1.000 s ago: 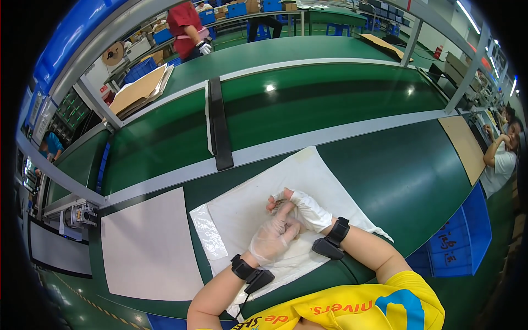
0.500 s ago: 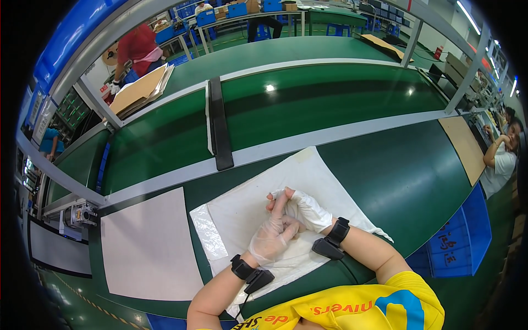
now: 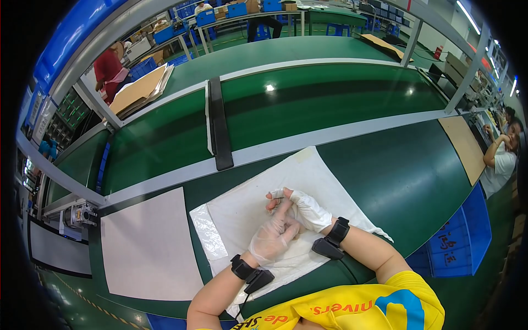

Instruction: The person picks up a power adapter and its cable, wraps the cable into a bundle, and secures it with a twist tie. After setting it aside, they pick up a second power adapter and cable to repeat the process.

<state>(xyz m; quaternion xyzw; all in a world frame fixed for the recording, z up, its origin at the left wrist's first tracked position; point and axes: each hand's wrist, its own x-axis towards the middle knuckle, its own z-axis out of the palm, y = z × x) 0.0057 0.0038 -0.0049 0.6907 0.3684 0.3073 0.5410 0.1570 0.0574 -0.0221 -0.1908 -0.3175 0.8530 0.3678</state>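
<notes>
My two hands meet above a white cloth (image 3: 250, 201) laid on the green table. Wearing a thin translucent glove, my left hand (image 3: 269, 239) has its index finger stretched up into the right hand. Its other fingers and thumb are curled together, and anything between them is hidden. My right hand (image 3: 309, 212) wears a white glove that leaves fingertips bare. Its fingers close around the end of the left index finger. Each wrist bears a black strap with a small box, the left strap (image 3: 242, 267) and the right strap (image 3: 337, 231).
A pale flat sheet (image 3: 151, 247) lies left of the cloth, and a clear plastic strip (image 3: 210, 231) runs along the cloth's left edge. Beyond a metal rail is a green conveyor belt (image 3: 330, 96) crossed by a dark bar (image 3: 220, 124). Brown cardboard (image 3: 463, 146) and a blue bin (image 3: 456, 242) are right.
My left index finger has shifted slightly within the right hand's fingers; both arms keep their place. At the far left, a person in red has moved left and turned.
</notes>
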